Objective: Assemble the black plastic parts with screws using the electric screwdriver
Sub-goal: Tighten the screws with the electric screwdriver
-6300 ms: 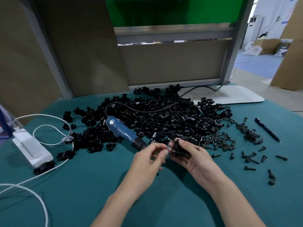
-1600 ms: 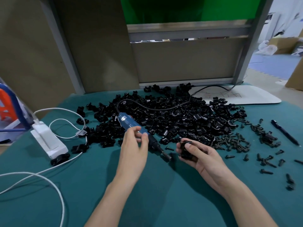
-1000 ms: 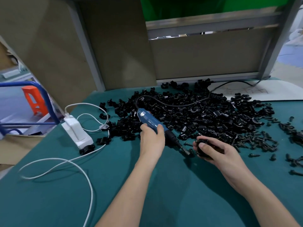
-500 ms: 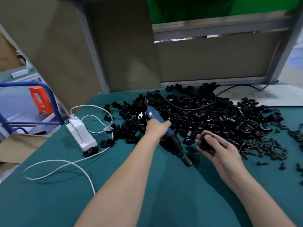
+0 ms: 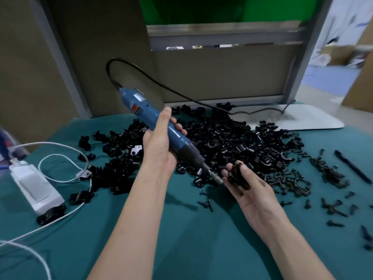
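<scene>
The left hand (image 5: 159, 146) grips the blue screwdriver (image 5: 161, 128) raised off the table, tip slanting down to the black part (image 5: 238, 175) pinched in the right hand (image 5: 250, 190), with the parts heap (image 5: 232, 142) just beyond both hands and screws (image 5: 290, 180) right of them.

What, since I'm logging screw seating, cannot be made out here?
Head view only.
1. Whether a screw sits in the black plastic part: covered by fingers of the right hand, dark, blurred.
2. Label on the electric screwdriver: too small, blurred.
3. Loose screws at right: cut off by the edge.
</scene>
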### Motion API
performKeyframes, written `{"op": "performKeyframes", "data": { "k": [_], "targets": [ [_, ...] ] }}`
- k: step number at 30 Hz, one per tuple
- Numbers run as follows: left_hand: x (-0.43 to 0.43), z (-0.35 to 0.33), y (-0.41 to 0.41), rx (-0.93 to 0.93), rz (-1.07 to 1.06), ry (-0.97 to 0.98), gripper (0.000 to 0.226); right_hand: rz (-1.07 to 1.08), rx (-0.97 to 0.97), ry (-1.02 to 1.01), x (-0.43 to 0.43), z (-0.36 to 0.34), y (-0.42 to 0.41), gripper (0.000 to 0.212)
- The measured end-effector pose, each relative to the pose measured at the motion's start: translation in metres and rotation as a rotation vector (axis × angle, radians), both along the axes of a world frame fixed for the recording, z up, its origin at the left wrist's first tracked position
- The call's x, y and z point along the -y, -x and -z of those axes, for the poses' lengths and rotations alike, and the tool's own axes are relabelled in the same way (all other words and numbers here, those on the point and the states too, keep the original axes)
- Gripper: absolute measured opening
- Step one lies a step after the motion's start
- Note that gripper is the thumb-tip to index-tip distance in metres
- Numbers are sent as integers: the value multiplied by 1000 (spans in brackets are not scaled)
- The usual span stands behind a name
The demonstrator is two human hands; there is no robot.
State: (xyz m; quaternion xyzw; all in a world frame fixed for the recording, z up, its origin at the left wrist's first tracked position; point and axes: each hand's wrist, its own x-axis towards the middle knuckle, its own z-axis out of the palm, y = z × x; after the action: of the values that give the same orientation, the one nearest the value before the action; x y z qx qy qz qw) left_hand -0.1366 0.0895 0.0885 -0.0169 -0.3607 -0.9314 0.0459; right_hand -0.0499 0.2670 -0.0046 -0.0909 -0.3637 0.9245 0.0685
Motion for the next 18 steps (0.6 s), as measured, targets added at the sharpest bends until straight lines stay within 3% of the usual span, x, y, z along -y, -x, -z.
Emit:
{"op": "performKeyframes", "data": {
  "k": [7, 18],
  "targets": [
    [-3, 13, 8, 45, -147, 2, 18, -13, 19, -11, 0, -1, 2, 46],
    [-8, 24, 10, 119, -177, 19, 22, -30, 14, -90, 3, 0, -1, 42]
  ]
}}
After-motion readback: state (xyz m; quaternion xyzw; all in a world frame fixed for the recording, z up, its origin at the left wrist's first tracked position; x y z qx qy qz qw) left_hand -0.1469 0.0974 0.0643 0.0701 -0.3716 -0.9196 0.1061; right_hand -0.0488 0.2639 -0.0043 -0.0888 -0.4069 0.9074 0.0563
